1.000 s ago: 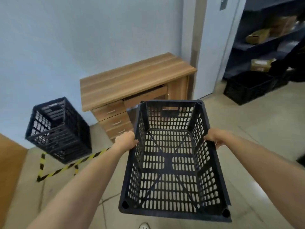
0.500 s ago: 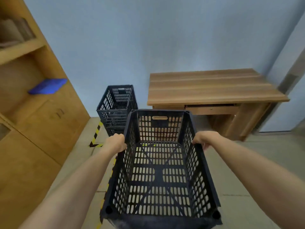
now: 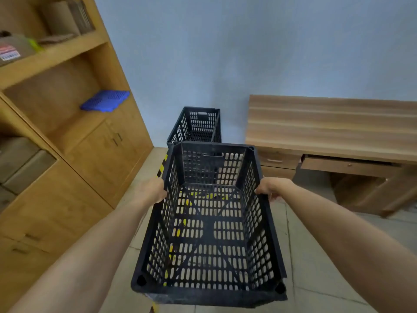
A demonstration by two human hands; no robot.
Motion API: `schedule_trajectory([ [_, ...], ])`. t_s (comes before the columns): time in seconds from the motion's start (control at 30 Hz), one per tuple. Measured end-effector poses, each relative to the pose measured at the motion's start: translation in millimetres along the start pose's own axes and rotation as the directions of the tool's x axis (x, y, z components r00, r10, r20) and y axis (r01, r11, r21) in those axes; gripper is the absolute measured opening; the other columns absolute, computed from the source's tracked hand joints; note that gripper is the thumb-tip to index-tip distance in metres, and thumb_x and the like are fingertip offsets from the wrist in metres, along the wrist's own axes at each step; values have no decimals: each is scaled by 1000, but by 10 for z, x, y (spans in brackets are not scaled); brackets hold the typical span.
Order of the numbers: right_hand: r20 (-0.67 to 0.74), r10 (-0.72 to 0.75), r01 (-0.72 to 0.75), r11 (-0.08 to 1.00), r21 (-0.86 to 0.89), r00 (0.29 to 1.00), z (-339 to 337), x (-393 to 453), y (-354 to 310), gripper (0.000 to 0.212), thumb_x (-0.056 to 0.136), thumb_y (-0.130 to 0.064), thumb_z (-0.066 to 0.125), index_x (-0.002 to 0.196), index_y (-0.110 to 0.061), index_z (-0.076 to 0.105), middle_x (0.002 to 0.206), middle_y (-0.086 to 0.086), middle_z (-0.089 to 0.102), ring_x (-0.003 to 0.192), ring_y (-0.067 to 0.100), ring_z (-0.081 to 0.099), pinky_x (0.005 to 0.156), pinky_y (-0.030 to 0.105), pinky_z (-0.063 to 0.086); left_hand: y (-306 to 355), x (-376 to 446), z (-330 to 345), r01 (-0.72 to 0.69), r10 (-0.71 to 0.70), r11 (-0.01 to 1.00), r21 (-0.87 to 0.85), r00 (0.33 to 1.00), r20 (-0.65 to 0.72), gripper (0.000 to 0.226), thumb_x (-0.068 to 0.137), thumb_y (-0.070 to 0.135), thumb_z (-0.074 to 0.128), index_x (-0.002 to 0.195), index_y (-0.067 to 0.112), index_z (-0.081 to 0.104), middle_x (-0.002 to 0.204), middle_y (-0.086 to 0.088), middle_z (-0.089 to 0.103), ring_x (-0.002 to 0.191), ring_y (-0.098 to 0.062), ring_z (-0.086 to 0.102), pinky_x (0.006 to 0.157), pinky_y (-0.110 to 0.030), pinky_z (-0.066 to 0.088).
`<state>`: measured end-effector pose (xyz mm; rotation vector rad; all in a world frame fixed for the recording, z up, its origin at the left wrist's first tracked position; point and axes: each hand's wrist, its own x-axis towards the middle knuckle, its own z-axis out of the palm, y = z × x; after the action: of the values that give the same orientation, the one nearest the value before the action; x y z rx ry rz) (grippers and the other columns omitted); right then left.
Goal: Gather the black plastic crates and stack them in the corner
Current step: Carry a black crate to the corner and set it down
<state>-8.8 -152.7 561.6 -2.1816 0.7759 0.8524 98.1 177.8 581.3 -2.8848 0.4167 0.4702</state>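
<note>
I carry an empty black perforated plastic crate (image 3: 209, 224) in front of me, above the floor. My left hand (image 3: 150, 190) grips its left rim and my right hand (image 3: 272, 187) grips its right rim. Straight ahead, a stack of black crates (image 3: 195, 125) stands on the floor against the blue wall, in the corner between the wooden cabinet and the desk. The held crate hides the lower part of that stack.
A tall wooden shelf cabinet (image 3: 67, 136) runs along the left, with a blue tray (image 3: 105, 100) on one shelf and cardboard boxes above. A wooden desk (image 3: 334, 129) with drawers stands to the right. Yellow-black floor tape (image 3: 163, 168) shows beside the crate.
My view has swung left and I have come closer to the corner. The stack of crates now sits straight ahead and larger. Both hands keep the same grip on the crate.
</note>
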Motion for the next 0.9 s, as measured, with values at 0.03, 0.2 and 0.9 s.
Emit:
schedule_trajectory([
  [0.03,1,-5,5,1000,-16,1000,-26,83,-71,33,100,-21,45,127,-3,54,120,17,63,100,29,66,86,37,56,-36,79,-9,9,-9,1000,1,1000,-4,13,95,20,48,85,12,52,76,0,53,77,-23,58,59,-28,43],
  [0.2,73,-12,11,1000,15,997,-256,516,-463,35,102,-18,40,129,3,51,123,21,63,106,33,66,91,41,55,-120,588,-133,69,-69,997,27,997,16,16,96,25,49,83,15,49,83,-2,59,86,-24,63,74,-32,51],
  [0.9,132,-94,122,968,-219,987,-1849,2677,-2338,33,99,-10,33,84,7,58,53,11,69,46,20,68,38,21,47,-613,3165,-1286,213,-213,977,-9,976,-37,21,97,31,53,97,10,57,87,-5,60,77,-22,61,64,-32,51],
])
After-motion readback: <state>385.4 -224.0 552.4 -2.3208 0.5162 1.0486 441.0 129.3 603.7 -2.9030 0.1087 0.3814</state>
